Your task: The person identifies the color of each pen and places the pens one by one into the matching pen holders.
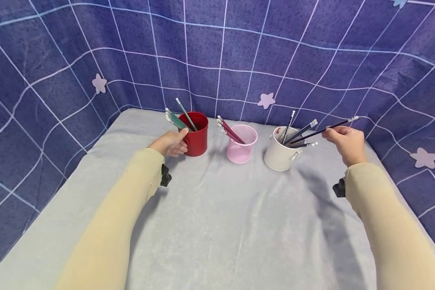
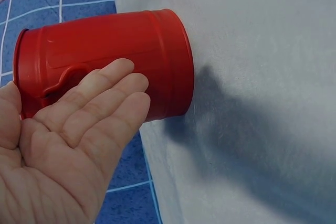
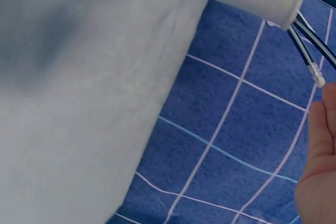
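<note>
My left hand (image 1: 172, 143) rests against the side of a red metal cup (image 1: 197, 141), thumb near the rim. In the left wrist view its straight fingers (image 2: 113, 90) lie by the cup's handle. Green pencils (image 1: 174, 119) lean out of this cup, eraser ends up. At the right, my right hand (image 1: 346, 143) pinches a dark pencil (image 1: 317, 133) near its white eraser end, and the pencil's other end reaches into a white cup (image 1: 280, 157). Other dark pencils (image 1: 303, 130) stand in that cup. The right wrist view cuts off most of this hand (image 3: 317, 177).
Between the two cups stands a pink mesh cup (image 1: 239, 152) holding several dark pink pencils (image 1: 230, 131). All three cups stand near the back of a table with a pale grey cloth (image 1: 217, 225). A blue gridded curtain (image 1: 203, 48) with stars hangs behind and at the sides.
</note>
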Demonstrator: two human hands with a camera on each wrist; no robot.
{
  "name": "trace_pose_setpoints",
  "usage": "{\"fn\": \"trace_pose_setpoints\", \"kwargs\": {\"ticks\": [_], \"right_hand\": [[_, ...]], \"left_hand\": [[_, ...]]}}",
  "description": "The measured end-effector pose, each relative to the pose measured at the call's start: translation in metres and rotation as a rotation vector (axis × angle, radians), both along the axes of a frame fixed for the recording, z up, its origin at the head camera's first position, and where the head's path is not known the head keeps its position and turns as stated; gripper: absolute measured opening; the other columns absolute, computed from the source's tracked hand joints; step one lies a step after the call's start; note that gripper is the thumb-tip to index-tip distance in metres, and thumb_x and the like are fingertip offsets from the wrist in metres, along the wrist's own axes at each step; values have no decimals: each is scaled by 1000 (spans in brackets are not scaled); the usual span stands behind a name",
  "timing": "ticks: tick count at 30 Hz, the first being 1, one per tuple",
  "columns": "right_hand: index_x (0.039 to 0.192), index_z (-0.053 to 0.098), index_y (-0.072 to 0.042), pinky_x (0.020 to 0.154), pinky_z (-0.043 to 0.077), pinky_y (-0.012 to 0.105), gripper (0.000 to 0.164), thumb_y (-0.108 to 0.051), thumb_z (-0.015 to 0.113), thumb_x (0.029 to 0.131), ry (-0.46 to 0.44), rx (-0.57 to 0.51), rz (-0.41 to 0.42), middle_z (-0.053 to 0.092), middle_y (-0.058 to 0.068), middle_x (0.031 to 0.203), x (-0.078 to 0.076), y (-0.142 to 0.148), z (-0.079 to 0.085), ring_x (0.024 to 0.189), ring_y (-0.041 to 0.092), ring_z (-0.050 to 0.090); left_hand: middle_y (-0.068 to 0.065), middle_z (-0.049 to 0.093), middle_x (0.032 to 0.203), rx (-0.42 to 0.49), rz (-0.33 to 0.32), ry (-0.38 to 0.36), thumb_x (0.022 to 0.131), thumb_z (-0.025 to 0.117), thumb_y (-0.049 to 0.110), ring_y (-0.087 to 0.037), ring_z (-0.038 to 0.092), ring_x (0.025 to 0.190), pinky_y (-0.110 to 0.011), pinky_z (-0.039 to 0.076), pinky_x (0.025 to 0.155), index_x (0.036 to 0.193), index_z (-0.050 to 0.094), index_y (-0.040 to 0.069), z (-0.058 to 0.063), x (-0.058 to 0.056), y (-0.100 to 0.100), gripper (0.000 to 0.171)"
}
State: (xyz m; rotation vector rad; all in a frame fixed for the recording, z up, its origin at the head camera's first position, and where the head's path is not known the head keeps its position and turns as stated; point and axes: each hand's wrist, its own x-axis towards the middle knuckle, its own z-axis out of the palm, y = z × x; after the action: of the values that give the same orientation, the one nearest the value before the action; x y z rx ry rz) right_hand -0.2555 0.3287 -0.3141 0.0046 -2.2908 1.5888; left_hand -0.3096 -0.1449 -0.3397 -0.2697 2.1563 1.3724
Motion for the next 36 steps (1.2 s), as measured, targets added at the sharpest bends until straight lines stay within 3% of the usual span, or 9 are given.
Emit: {"fn": "trace_pose_setpoints", "kwargs": {"ticks": [6, 10, 14, 20, 22, 24, 28, 32, 36], "right_hand": [[68, 67, -23, 64, 44, 6, 25, -11, 58, 89, -51, 110, -11, 61, -26, 60, -1, -6, -17, 59, -11, 58], [77, 68, -8, 62, 40, 9, 15, -14, 58, 88, -88, 209, -18, 56, -30, 57, -2, -10, -25, 58, -11, 55], [88, 67, 11, 58, 36, 17, 28, -16, 59, 89, -77, 331, -23, 50, -35, 56, -3, -13, -30, 58, -10, 49], [91, 68, 14, 57, 35, 21, 31, -16, 60, 90, -69, 466, -27, 63, -16, 63, -4, -14, -38, 60, -7, 45], [93, 68, 14, 58, 36, 21, 30, -15, 61, 89, -77, 458, -39, 64, -14, 65, -3, -15, -40, 60, -7, 45], [97, 68, 14, 58, 36, 19, 28, -11, 62, 87, -88, 406, -57, 61, -23, 63, -2, -16, -43, 60, -9, 45], [105, 60, 20, 62, 39, 9, 32, -6, 55, 88, -136, 204, -38, 54, -35, 60, 1, -22, -52, 61, -15, 50], [113, 55, 21, 67, 44, 6, 40, -14, 40, 98, -182, 130, -22, 72, 0, 78, 5, -31, -59, 64, -14, 57], [116, 59, 13, 70, 46, 17, 46, -20, 32, 98, -222, 320, -80, 67, 27, 102, 13, -36, -54, 76, 6, 65]], "left_hand": [[-29, 49, 134, 6, 9, 3, 102, 24, 49, -37, 47, 126, -44, 36, 105, 129, 42, -15, -3, 1, 2, 72], [-29, 49, 134, -6, -1, 20, 102, 22, 49, -38, 48, 125, -44, 37, 104, 127, 44, -15, -4, 1, 3, 72], [-31, 48, 134, 4, -4, 27, 102, 22, 49, -38, 48, 125, -45, 37, 105, 128, 43, -16, -3, 1, 3, 73], [-31, 48, 134, 24, -9, 14, 102, 22, 48, -38, 45, 128, -45, 35, 106, 129, 40, -17, -4, -1, 5, 73], [-31, 48, 134, 21, -2, 12, 102, 23, 48, -37, 46, 127, -45, 35, 106, 128, 41, -16, -3, -1, 7, 72], [-30, 49, 133, 19, 1, 13, 102, 24, 48, -37, 47, 127, -45, 35, 106, 128, 42, -15, -2, -2, 8, 71], [-30, 49, 133, 12, -1, 19, 102, 23, 48, -37, 46, 127, -45, 34, 106, 127, 42, -15, 0, -2, 9, 70], [-31, 49, 133, -38, -14, 49, 102, 21, 48, -39, 45, 128, -46, 34, 106, 129, 41, -17, 1, -2, 6, 73], [-34, 50, 130, -88, -42, 111, 102, 17, 48, -40, 49, 123, -46, 38, 104, 130, 41, -19, -3, 0, 3, 77]]}}
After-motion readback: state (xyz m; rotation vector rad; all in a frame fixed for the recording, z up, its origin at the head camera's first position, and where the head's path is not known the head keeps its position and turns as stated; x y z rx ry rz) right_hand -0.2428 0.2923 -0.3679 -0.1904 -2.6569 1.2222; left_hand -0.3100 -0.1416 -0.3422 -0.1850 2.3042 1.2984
